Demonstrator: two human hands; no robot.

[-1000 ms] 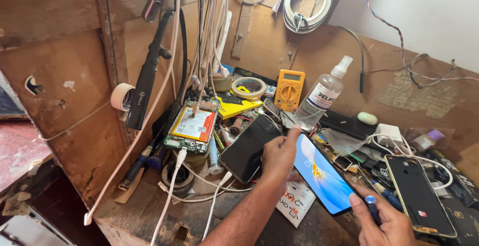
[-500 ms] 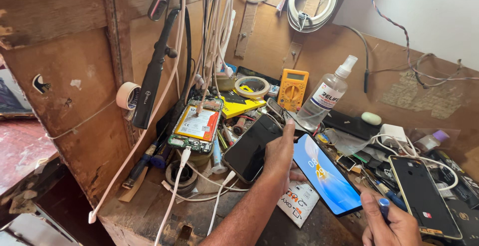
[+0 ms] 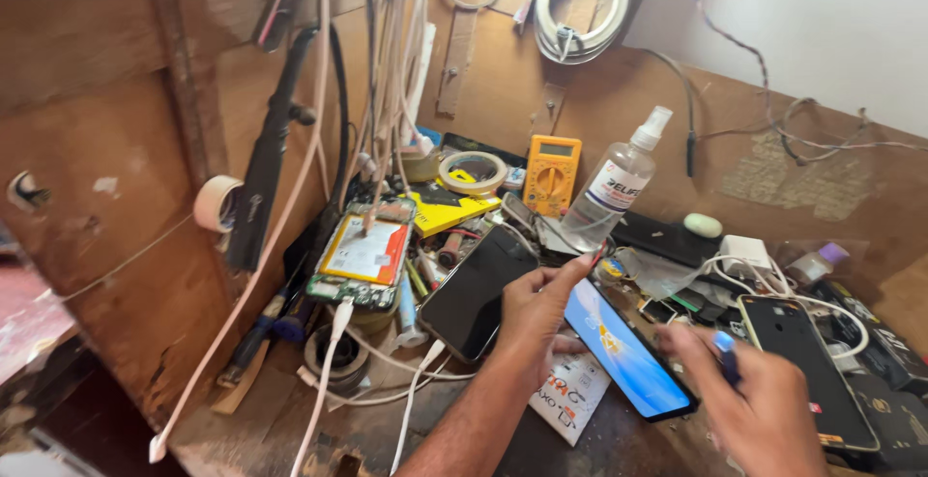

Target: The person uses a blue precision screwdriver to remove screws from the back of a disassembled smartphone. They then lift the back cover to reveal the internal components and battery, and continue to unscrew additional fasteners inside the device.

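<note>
- The lit phone (image 3: 623, 349), its blue screen facing up, is being steadied on the cluttered wooden bench (image 3: 242, 429) by the left hand (image 3: 535, 315); it is lying just right of the frame's centre, at about 4 o'clock from the dark phone (image 3: 474, 291) beside it.
- The left hand's fingers are being curled over the lit phone's upper left edge, with the forefinger stretched along that edge toward 1 o'clock.
- The right hand (image 3: 764, 402) is being held clenched around a small blue-tipped tool (image 3: 727, 356), just off the phone's right side at 3 o'clock; whether the tool is touching the glass cannot be told, since the hand is blurred.
- The phone's long axis is being kept on a diagonal, its upper end pointing toward 10 o'clock, near the spray bottle (image 3: 617, 180), and its lower end toward 4 o'clock.
- By judgement, the step is best being done with the phone pinned flat by the left hand so that it is not being rocked on the white card (image 3: 570, 395) partly under it.
- The tool is best being brought in low and gently, so that the screen is not being scratched.
- The white cables (image 3: 416, 409) at 8 o'clock and the back-up black phone (image 3: 807, 366) at 3 o'clock are best being kept clear of the working hand.
</note>
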